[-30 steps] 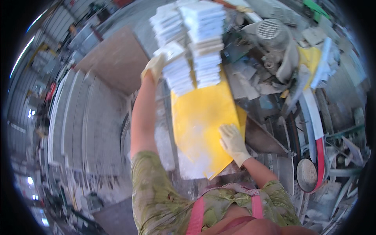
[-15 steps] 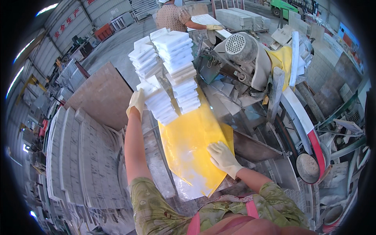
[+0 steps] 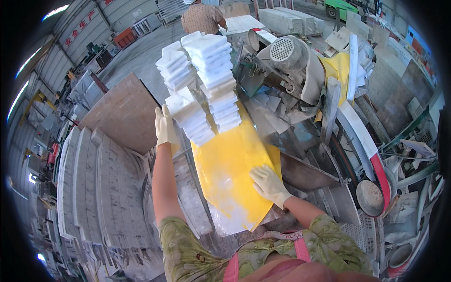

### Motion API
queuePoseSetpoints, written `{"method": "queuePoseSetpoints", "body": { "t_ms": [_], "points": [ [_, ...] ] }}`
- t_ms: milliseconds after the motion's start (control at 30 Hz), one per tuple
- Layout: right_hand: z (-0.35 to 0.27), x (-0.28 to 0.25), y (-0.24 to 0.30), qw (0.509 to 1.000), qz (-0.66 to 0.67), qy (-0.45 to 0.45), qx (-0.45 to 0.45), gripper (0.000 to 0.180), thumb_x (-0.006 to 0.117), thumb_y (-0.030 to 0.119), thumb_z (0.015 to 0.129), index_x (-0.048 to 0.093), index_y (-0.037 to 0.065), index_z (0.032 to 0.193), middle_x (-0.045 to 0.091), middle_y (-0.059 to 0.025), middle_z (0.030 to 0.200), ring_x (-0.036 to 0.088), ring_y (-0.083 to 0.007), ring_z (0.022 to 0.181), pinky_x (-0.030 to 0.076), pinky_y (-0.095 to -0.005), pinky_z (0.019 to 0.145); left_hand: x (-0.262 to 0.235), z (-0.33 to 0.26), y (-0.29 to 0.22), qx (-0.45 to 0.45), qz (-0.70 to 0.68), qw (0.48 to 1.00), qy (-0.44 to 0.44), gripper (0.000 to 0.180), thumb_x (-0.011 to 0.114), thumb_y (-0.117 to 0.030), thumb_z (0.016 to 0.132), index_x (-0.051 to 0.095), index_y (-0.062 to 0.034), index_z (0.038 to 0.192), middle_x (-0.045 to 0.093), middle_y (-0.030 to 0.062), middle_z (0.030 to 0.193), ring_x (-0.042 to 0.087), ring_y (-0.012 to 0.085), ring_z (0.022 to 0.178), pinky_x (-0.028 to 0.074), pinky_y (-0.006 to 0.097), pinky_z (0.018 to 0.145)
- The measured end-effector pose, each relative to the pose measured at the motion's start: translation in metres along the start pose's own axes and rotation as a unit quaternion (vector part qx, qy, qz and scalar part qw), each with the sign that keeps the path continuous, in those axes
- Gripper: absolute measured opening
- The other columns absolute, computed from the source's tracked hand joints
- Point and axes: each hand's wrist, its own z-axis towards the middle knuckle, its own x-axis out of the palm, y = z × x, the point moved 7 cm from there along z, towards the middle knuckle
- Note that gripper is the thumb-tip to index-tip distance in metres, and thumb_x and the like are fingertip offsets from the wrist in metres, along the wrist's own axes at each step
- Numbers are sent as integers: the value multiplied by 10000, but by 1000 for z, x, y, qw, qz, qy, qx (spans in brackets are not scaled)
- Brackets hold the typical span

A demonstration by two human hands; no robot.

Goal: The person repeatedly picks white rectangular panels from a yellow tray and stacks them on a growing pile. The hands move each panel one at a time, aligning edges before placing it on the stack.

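My left hand [image 3: 165, 128], in a pale glove, is beside the near left stack of white marble tiles [image 3: 186, 113]. Its fingers point upward, stretched out, and hold nothing I can see. A shiny yellow sheet [image 3: 225, 160], wet and streaked with white, covers the work surface under and in front of the stacks. Near its right edge lies my gloved right hand [image 3: 268, 182], fingers extended on the sheet. A taller stack of white tiles [image 3: 221, 94] rises to the right of the near one, with another tile stack [image 3: 174, 68] behind on the left.
A dusty motor machine [image 3: 289, 58] and broken slabs stand at the right, near a curved belt frame [image 3: 359, 136]. Long grey stone slabs [image 3: 112, 192] lean at the left beside a brown board [image 3: 122, 113]. Another person [image 3: 202, 19] stands at the far side.
My left hand has moved slightly away from the near tile stack, its fingers straighter. My right hand has shifted a little on the sheet. The other person has drawn an arm in.
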Motion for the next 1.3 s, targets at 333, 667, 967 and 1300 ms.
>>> {"method": "queuePoseSetpoints", "body": {
  "t_ms": [333, 667, 967, 1300],
  "points": [
    [-5, 8, -3, 1000, -12, -27, -9, 264, 629, 166, 851, 616, 22, 1072, 623, -171, 1051, 578, -376, 1068, 429, -502, 1002, 10, -116, 132, 60, -53, 997, -4, 560, 457, -402, 1080, 446, -44, 1510, 537, 107, 1476, 508, 238, 1354, 364, 359, 1153],
    [-26, 42, -39, 998, 36, -43, 2, 423, 646, 241, 921, 646, 49, 1299, 642, -170, 1331, 574, -352, 1244, 416, -458, 1095, 122, -325, 189, -3, 4, 991, 133, 929, 765, -222, 856, 260, -55, 1618, 368, 223, 1616, 315, 343, 1519, 258, 429, 1238],
    [-139, -93, -165, 962, 176, -72, 195, 303, 575, 239, 981, 737, 93, 1190, 727, -116, 1213, 634, -351, 1069, 478, -445, 992, 176, -342, 169, 42, 367, 914, 169, 890, 742, -389, 821, 401, 8, 1541, 293, 284, 1634, 183, 448, 1547, 145, 501, 1272],
    [-381, -306, -296, 864, -137, -271, 402, 328, 607, 184, 960, 702, 53, 1245, 714, -156, 1212, 627, -353, 1181, 425, -450, 1111, 187, -337, 168, 136, 515, 837, 126, 775, 669, -464, 891, 507, 96, 1400, 468, 328, 1477, 444, 475, 1362, 401, 492, 1127]
  ]
}}
